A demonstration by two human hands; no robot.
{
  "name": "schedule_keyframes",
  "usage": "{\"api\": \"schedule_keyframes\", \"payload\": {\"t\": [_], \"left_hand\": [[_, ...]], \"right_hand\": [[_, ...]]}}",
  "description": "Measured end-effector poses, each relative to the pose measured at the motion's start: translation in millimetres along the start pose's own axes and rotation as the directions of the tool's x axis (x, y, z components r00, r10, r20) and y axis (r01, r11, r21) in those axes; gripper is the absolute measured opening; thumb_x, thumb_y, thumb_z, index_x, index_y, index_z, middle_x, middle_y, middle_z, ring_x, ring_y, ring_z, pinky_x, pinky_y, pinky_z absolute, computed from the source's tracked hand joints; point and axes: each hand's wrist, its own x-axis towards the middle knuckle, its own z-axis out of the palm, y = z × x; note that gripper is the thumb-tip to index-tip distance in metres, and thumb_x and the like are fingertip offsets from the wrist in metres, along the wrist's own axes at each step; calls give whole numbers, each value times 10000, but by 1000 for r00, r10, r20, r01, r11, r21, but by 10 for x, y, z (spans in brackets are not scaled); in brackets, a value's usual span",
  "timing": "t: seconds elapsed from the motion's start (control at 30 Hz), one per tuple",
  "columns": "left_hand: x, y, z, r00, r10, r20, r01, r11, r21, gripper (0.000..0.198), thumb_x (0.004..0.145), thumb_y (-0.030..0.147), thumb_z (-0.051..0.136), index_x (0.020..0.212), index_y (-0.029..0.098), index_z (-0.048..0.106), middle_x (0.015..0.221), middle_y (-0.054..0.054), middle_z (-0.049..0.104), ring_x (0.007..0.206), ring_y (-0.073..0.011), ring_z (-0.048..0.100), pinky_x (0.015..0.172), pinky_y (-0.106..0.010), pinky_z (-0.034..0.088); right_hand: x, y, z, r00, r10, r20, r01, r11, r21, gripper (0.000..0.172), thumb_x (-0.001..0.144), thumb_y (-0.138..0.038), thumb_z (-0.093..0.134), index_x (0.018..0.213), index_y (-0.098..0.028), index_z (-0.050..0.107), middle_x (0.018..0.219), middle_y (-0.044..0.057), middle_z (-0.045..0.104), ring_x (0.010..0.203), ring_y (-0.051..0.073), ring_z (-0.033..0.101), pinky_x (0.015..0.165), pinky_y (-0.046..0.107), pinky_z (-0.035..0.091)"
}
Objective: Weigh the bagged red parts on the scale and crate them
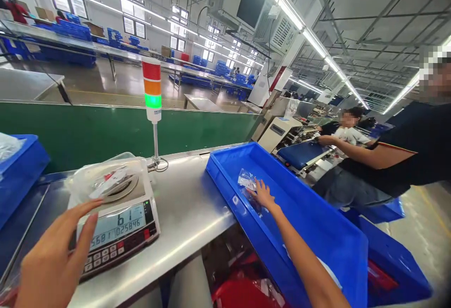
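My left hand (pixel 52 256) hovers open at the front left corner of a digital counting scale (pixel 118 225), with its fingertips near the display and the bag. The display reads about 61. On the scale's pan lies a clear plastic bag (pixel 105 178) holding white and red items. My right hand (pixel 264 195) reaches into a long blue plastic tray (pixel 225 167), its fingers resting against a small clear plastic packet (pixel 248 183) on the tray floor.
The scale stands on a stainless steel bench (pixel 186 214) with a green-walled conveyor (pixel 105 134) behind it. A stack light (pixel 153 87) glows green. A blue crate (pixel 21 171) sits at left. A co-worker (pixel 398 157) reaches right of the tray; another person (pixel 348 129) sits beyond.
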Motion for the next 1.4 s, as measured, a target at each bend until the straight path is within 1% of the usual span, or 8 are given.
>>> {"api": "schedule_keyframes", "payload": {"t": [0.1, 0.27, 0.47, 0.7, 0.87, 1.03, 1.23, 1.4], "left_hand": [[142, 129, 148, 998, 66, -22, -66, 998, -9, 283, 989, 543, 432, 1091, 376, 637, 1129, 34, 729, 1065, -316, 688, 960, -483, 562], [404, 38, 372, 991, 135, 16, -136, 989, 66, 327, 1016, 411, 410, 1118, 208, 646, 1156, -106, 703, 1141, -302, 638, 993, -456, 540], [661, -181, 619, 993, -58, 99, 49, 994, 94, 265, 902, 244, 561, 1134, 143, 642, 1239, -168, 660, 1229, -332, 565, 1077, -522, 466], [866, -339, 676, 949, -309, -60, 309, 951, -12, 120, 790, 122, 592, 716, 194, 652, 836, -94, 729, 900, -289, 692, 892, -422, 552], [627, -276, 17, 845, -428, -319, 385, 903, -191, 173, 897, 292, 591, 898, 174, 717, 929, -77, 761, 890, -239, 717, 841, -338, 570], [174, -205, -1023, 624, -360, -694, 291, 931, -221, 262, 849, 431, 631, 869, 191, 733, 920, -61, 756, 900, -250, 703, 822, -325, 557], [-236, -539, -2307, 498, 30, -867, 456, 841, 292, 190, 889, 351, 589, 905, 198, 701, 946, -76, 739, 908, -261, 681, 868, -358, 517], [-132, -1151, -3010, 579, -39, -815, 693, 550, 466, 268, 1004, 272, 389, 1069, 173, 629, 1186, -157, 660, 1151, -289, 610, 1003, -381, 460]], "right_hand": [[70, -4, -18, 999, -32, -44, 32, 999, -5, 672, 1029, -507, 410, 1620, -218, 272, 1682, 164, 182, 1503, 446, 231, 1059, 699, 385], [284, 35, -5, 979, -189, -75, 189, 982, -16, 505, 955, -408, 416, 1346, -186, 646, 1176, 174, 725, 1170, 362, 660, 933, 472, 535], [298, 17, -236, 923, -51, -382, 127, 976, 175, 730, 899, -670, 313, 1276, -182, 704, 951, 211, 746, 889, 458, 711, 720, 535, 565], [-521, -1604, -977, 651, -399, -646, 707, 630, 323, 687, 882, -720, 455, 1297, -219, 675, 1192, 125, 721, 1098, 380, 663, 944, 447, 518], [-1058, -3162, -896, 293, -779, -554, 956, 250, 154, 463, 1010, -457, 348, 1241, -227, 676, 1254, 101, 690, 1152, 299, 624, 931, 401, 515], [-1360, -4063, -581, 116, -969, -220, 990, 130, -49, 444, 967, -203, 301, 1124, -230, 715, 1187, 95, 720, 1134, 300, 626, 836, 410, 528], [-1297, -4036, -428, -17, -948, -318, 1000, -14, -10, 533, 1031, -409, 220, 1149, -232, 710, 1157, 85, 729, 1127, 310, 639, 850, 452, 560], [-1095, -3645, -465, 58, -892, -447, 998, 62, 6, 588, 1028, -615, 244, 1152, -277, 709, 1141, 63, 728, 1120, 315, 651, 826, 456, 585]]}}
